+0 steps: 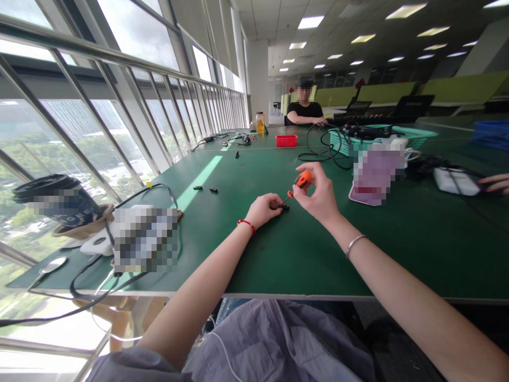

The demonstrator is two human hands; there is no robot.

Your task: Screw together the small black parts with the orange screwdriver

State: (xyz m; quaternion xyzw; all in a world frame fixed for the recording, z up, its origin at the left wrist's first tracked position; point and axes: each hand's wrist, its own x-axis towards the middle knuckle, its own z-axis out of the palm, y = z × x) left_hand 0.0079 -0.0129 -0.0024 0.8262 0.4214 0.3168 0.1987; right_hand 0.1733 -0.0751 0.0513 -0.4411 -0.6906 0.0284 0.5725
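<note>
On the green table [318,254], my left hand [263,210] pinches a small black part [284,207] against the surface. My right hand [318,193] grips a screwdriver [303,180] with an orange and black handle, tilted so that its thin shaft runs down to the left. The tip meets the black part or ends right by it; I cannot tell which. Farther back lie two small black pieces [213,190] beside a strip of sunlight, and another black piece [237,155] sits beyond them. My fingers partly hide the held part.
To the left stand a lidded coffee cup [75,201] and a blurred device with cables. A red tray [286,140], a teal basket [417,139] with black cables, and a phone [376,175] lie farther off. A person [305,109] sits opposite; another hand [497,183] shows at right.
</note>
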